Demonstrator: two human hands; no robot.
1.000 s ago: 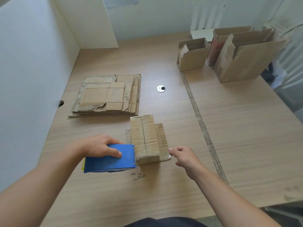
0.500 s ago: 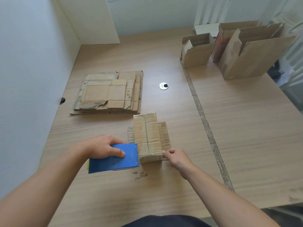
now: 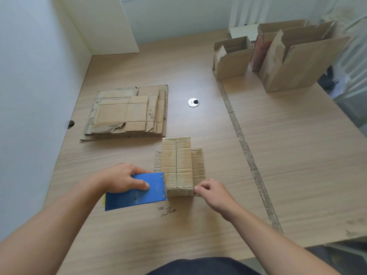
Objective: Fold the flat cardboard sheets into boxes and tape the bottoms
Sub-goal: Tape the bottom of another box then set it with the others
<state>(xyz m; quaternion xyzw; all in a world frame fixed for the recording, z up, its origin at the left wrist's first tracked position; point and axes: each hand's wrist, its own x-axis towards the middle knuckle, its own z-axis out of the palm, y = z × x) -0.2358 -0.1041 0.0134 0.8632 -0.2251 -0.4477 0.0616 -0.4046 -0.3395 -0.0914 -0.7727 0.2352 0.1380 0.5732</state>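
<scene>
Gripping tape dispenser [image 3: 137, 195] in left hand [image 3: 121, 179], right hand [image 3: 214, 195] pinching box [image 3: 179, 165] corner

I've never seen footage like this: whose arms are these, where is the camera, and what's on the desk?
No robot here. A person wears a camera on the head, looking down at their own hands. The left hand grips a blue tape dispenser against a small box, bottom up. The right hand seems to pinch the tape at the box's near corner. Behind lies a stack of flat sheets; open boxes stand far right on the desk.
</scene>
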